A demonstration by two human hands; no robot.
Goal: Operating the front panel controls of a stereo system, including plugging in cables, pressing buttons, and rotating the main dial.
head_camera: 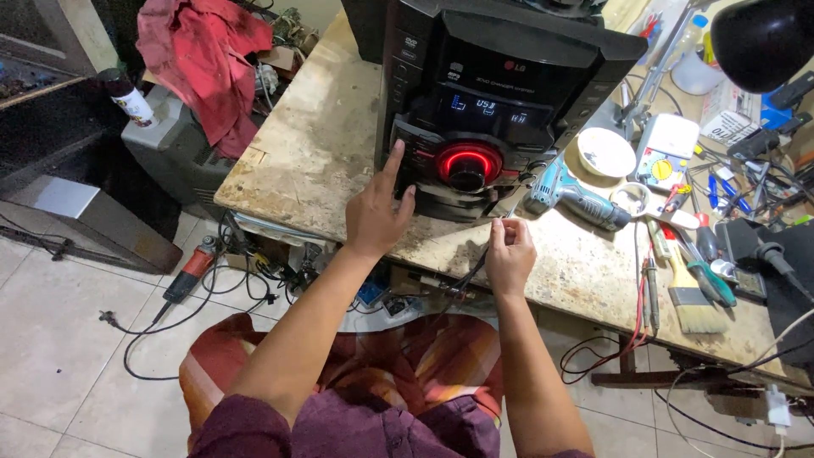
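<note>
Stereo unit (492,93) under left hand's (379,216) pointing forefinger; right hand (509,254) just below, pinched on black cable (465,280).

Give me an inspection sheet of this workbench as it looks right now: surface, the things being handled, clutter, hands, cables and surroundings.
Surface: worn, stained wooden bench top.
Job's things: black stereo unit, display lit, red glowing ring around its knob; thin dark cable.
Clutter: teal cordless drill, white bowl, wide paintbrush, screwdrivers, white multimeter with yellow dial.
Grippers: left hand with index finger raised onto the stereo's front buttons; right hand pinching the thin dark cable.
Cables: red and black test leads hang off the bench edge; black cords lie on the floor.
Surroundings: tiled floor, red angle grinder, red cloth on a grey box.
</note>
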